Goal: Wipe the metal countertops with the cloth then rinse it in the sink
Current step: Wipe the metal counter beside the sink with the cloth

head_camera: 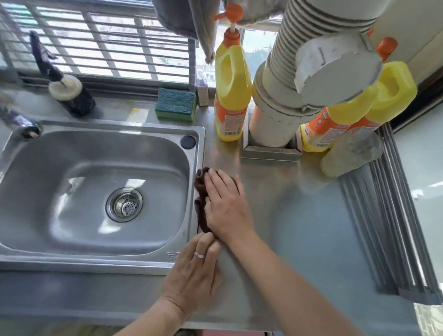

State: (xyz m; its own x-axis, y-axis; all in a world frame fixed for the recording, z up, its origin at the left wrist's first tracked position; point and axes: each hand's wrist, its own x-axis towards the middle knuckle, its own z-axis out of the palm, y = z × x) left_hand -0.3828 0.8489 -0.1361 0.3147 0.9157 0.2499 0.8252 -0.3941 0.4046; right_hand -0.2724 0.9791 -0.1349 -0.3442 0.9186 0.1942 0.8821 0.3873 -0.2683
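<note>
A dark brown cloth [200,190] lies on the metal countertop [304,232] right beside the sink's right rim. My right hand [226,204] presses flat on the cloth with straight fingers and covers most of it. My left hand [194,272], with a ring on one finger, rests flat on the counter just below the cloth, fingertips near its lower end. The steel sink [21,172] holds nothing but its drain strainer [124,204].
Yellow detergent bottles [233,86] [359,111] flank a white ribbed pipe [281,97] at the back. A clear plastic bottle [352,152], a green sponge [176,104], a rolled drying rack [391,220] at the right edge and a tap [8,116] at left also stand here.
</note>
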